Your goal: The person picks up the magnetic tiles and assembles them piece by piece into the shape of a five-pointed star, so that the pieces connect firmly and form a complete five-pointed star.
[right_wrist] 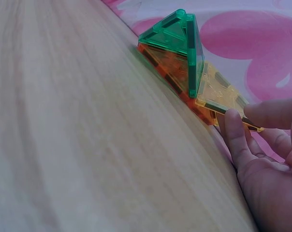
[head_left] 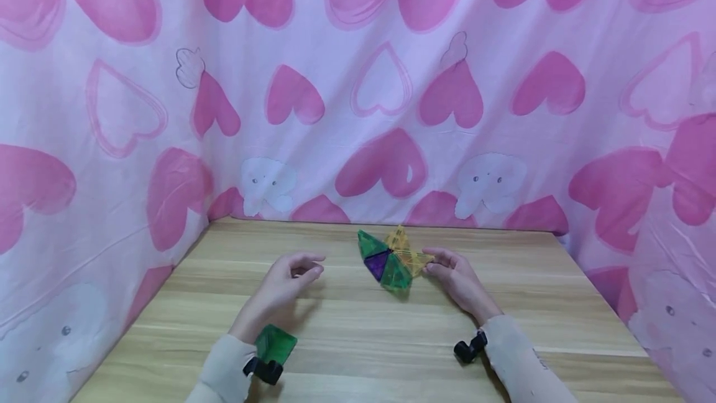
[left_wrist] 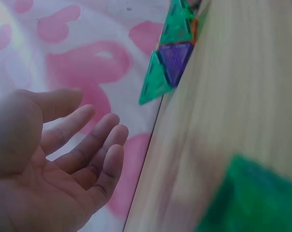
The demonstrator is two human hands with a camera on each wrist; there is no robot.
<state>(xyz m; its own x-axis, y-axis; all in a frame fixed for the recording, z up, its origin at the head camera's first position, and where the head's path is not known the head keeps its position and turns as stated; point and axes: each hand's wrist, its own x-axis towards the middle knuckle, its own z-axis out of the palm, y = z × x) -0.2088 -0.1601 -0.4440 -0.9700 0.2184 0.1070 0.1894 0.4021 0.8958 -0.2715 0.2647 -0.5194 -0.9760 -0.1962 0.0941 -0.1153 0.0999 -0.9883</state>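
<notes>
Several translucent triangular magnetic tiles are joined in a star-like cluster on the table. In the head view it shows a purple tile, green tiles and yellow tiles. My right hand pinches the tip of a yellow tile at the cluster's right side. Beside it in the right wrist view stand a green tile and an orange tile. My left hand hovers left of the cluster, fingers loosely bent and holding nothing. By the left wrist lies a green tile piece.
The wooden table ends at the back against a pink curtain printed with hearts, which also hangs on both sides. Black wrist cameras sit on both wrists.
</notes>
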